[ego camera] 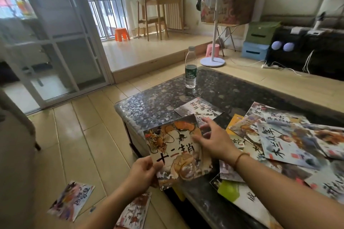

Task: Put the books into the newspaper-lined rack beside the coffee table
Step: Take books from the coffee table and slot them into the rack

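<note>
My left hand [144,173] grips the near left corner of a thin picture book with a dragon cover [176,151], held above the near left corner of the dark pebble-patterned coffee table [149,106]. My right hand [212,138] hovers with spread fingers over the book's right edge, fingertips touching it. Another book with monkeys [200,108] lies flat on the table just beyond. Several more picture books [283,135] lie scattered over the table's right side. No newspaper-lined rack is in view.
A water bottle [190,68] stands at the table's far edge. Two books lie on the tiled floor, one [71,201] at lower left, one [134,212] under my left forearm. A white fan stand [213,42], storage boxes [258,42] and a raised platform with chairs [154,16] are beyond.
</note>
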Demonstrator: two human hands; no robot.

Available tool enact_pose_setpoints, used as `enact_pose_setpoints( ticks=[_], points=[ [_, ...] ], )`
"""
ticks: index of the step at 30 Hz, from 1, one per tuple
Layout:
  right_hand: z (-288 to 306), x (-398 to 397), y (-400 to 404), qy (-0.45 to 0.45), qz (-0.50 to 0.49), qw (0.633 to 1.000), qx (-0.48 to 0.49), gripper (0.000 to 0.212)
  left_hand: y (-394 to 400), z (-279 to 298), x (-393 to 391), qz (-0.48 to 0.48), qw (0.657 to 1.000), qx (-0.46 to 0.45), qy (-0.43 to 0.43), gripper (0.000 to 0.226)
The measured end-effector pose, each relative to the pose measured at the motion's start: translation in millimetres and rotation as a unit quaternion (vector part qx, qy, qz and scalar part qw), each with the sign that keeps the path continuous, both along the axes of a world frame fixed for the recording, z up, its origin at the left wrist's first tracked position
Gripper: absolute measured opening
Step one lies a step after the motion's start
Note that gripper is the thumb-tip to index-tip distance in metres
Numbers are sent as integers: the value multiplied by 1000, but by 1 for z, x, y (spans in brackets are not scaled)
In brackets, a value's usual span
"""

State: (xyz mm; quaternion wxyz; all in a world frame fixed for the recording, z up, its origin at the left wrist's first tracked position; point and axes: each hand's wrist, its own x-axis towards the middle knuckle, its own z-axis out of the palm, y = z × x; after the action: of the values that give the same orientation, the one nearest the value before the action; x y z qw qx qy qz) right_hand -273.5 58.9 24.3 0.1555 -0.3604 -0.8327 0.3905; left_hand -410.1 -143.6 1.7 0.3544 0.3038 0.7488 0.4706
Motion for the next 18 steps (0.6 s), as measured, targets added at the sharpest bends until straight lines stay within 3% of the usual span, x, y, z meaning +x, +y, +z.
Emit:
enact_pose_setpoints(
  ticks=[3,6,11,14,16,18],
  points=[
    [33,19,6,97,14,987,-124,57,3,13,10,-68,998,4,20,14],
    [54,44,7,121,14,988,-93,30,11,19,28,-89,995,53,-5,9],
    [77,105,13,137,-38,988,-51,27,29,21,60,-62,990,121,-23,14],
    [96,155,11,75,-48,991,97,27,48,28,91,-79,985,153,7,10],
    [115,192,4,-39,-40,959,278,47,63,36,119,-110,978,176,13,10],
    [133,228,-6,-129,-35,924,359,59,78,47,151,-140,970,197,7,12]
  ],
)
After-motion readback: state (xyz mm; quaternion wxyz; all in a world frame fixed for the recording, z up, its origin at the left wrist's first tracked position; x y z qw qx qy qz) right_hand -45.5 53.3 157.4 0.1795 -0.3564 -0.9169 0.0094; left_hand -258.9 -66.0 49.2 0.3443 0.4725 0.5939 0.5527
